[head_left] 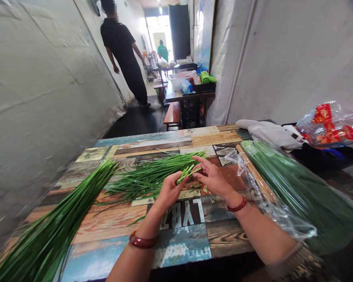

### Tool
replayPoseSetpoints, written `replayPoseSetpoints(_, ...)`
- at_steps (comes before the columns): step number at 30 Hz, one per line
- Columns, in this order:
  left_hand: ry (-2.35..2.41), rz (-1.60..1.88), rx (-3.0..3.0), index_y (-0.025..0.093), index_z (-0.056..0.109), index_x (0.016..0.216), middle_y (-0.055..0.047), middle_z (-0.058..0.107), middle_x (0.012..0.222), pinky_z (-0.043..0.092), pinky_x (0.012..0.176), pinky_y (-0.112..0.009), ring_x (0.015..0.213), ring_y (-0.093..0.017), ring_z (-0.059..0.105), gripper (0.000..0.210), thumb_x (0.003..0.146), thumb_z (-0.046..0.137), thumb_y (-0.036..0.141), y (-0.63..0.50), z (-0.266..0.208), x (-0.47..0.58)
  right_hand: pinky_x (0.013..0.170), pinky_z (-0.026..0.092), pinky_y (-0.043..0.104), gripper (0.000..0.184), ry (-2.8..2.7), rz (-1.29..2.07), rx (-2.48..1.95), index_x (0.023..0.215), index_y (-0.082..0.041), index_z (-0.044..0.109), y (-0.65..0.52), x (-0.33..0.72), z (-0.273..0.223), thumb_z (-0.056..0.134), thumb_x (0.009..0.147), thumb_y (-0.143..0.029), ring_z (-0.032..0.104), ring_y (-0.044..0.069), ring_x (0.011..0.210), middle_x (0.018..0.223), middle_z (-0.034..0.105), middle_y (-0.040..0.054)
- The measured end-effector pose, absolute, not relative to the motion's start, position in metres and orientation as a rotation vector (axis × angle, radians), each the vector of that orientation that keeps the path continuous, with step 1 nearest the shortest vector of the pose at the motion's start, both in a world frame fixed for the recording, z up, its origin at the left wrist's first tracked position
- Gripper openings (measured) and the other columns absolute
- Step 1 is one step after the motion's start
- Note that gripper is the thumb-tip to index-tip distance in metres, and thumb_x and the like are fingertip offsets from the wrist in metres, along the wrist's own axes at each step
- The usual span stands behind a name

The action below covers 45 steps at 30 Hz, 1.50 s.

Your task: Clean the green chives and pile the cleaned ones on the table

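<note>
Gripping a few green stalks [186,173] between thumb and curled fingers, the left hand [171,187] was at the near edge of the loose pile [153,171], toward that pile's right end. The held stalks' long axis slanted from lower left to upper right, their pale ends pointing at the right hand [213,178], which stood by the pile's right end with index finger stretched out and thumb apart; whether its fingers pinched those ends could not be told. The loose pile itself lay crosswise, stalk ends right, leaves fanning left. Left of the pile, a large bundle [67,211] ran diagonally, pale ends far, leaves near. Right of it lay brown sticks [257,174] and, beyond them, bagged greens [294,184], both slanting far-left to near-right.
</note>
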<state>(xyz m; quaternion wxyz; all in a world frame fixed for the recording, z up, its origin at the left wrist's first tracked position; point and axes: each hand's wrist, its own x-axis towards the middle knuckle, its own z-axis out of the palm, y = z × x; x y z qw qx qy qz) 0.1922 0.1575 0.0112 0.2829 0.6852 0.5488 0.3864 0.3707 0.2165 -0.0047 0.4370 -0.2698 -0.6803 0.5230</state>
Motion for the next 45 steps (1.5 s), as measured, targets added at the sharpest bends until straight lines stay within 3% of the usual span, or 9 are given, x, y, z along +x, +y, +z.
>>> replayPoseSetpoints(10, 1.544, 0.996, 1.865, 0.017, 0.052, 0.065, 0.003, 0.043, 0.063, 0.03, 0.061, -0.023, 0.063, -0.011, 0.039, 0.041, 0.088, 0.044, 0.049, 0.159, 0.01, 0.192, 0.065, 0.047, 0.024, 0.045, -1.689, 1.089, -0.807, 0.123, -0.02, 0.057, 0.222, 0.376, -0.001, 0.057, 0.077, -0.016, 0.058, 0.012, 0.068, 0.079, 0.064, -0.0007)
replayPoseSetpoints(15, 1.607, 1.033, 1.85, 0.017, 0.051, 0.067, 0.003, 0.045, 0.063, 0.031, 0.061, -0.023, 0.064, -0.011, 0.04, 0.041, 0.089, 0.042, 0.05, 0.158, 0.01, 0.188, 0.065, 0.048, 0.025, 0.039, -1.483, 1.125, -0.873, 0.115, -0.019, 0.062, 0.237, 0.386, -0.006, 0.064, 0.077, -0.025, 0.056, 0.012, 0.067, 0.073, 0.059, -0.0021)
replayPoseSetpoints(18, 1.608, 1.047, 1.847, 0.017, 0.052, 0.067, 0.003, 0.046, 0.064, 0.032, 0.062, -0.023, 0.064, -0.011, 0.041, 0.042, 0.089, 0.041, 0.051, 0.158, 0.01, 0.186, 0.062, 0.048, 0.025, 0.028, -1.477, 1.247, -0.913, 0.101, -0.018, 0.068, 0.239, 0.393, -0.004, 0.067, 0.078, -0.033, 0.057, 0.012, 0.065, 0.077, 0.065, 0.001)
replayPoseSetpoints(21, 1.584, 1.066, 1.844, 0.017, 0.053, 0.068, 0.003, 0.047, 0.065, 0.032, 0.062, -0.023, 0.065, -0.011, 0.041, 0.04, 0.089, 0.042, 0.05, 0.158, 0.009, 0.186, 0.072, 0.05, 0.029, 0.022, -1.81, 1.367, -0.773, 0.087, -0.018, 0.073, 0.235, 0.4, 0.006, 0.066, 0.08, -0.038, 0.064, 0.016, 0.079, 0.088, 0.07, 0.0054)
replayPoseSetpoints(25, 1.554, 1.087, 1.85, 0.016, 0.053, 0.068, 0.003, 0.047, 0.065, 0.032, 0.061, -0.022, 0.064, -0.011, 0.041, 0.037, 0.089, 0.045, 0.045, 0.158, 0.008, 0.186, 0.085, 0.048, 0.031, 0.034, -2.08, 1.223, -0.671, 0.075, -0.018, 0.073, 0.23, 0.401, 0.014, 0.052, 0.091, -0.04, 0.065, 0.019, 0.095, 0.099, 0.071, 0.007)
replayPoseSetpoints(30, 1.551, 1.094, 1.852, 0.016, 0.052, 0.065, 0.004, 0.045, 0.062, 0.031, 0.06, -0.022, 0.062, -0.01, 0.04, 0.036, 0.088, 0.047, 0.044, 0.158, 0.008, 0.188, 0.077, 0.047, 0.031, 0.019, -2.028, 0.903, -0.841, 0.086, -0.018, 0.065, 0.228, 0.395, 0.011, 0.057, 0.088, -0.035, 0.061, 0.018, 0.083, 0.087, 0.067, 0.0041)
replayPoseSetpoints(35, 1.535, 1.099, 1.838, 0.016, 0.055, 0.067, 0.003, 0.047, 0.064, 0.032, 0.061, -0.022, 0.064, -0.011, 0.041, 0.036, 0.088, 0.048, 0.044, 0.158, 0.007, 0.188, 0.08, 0.047, 0.032, 0.004, -2.014, 0.67, -0.811, 0.086, -0.02, 0.059, 0.222, 0.388, 0.009, 0.058, 0.086, -0.024, 0.06, 0.018, 0.086, 0.089, 0.064, 0.0034)
replayPoseSetpoints(39, 1.519, 1.112, 1.843, 0.016, 0.055, 0.068, 0.003, 0.048, 0.064, 0.032, 0.061, -0.022, 0.064, -0.011, 0.041, 0.035, 0.088, 0.048, 0.045, 0.158, 0.006, 0.188, 0.079, 0.05, 0.033, 0.015, -1.968, 0.635, -0.832, 0.099, -0.022, 0.057, 0.218, 0.382, 0.003, 0.06, 0.084, -0.023, 0.062, 0.018, 0.086, 0.096, 0.063, 0.0042)
replayPoseSetpoints(45, 1.5, 1.056, 1.893, 0.016, 0.049, 0.064, 0.004, 0.044, 0.063, 0.03, 0.06, -0.022, 0.062, -0.01, 0.039, 0.036, 0.088, 0.047, 0.042, 0.158, 0.007, 0.188, 0.076, 0.051, 0.031, 0.018, -1.917, 0.626, -0.834, 0.101, -0.023, 0.057, 0.22, 0.38, -0.004, 0.061, 0.084, -0.022, 0.063, 0.017, 0.083, 0.096, 0.064, 0.0031)
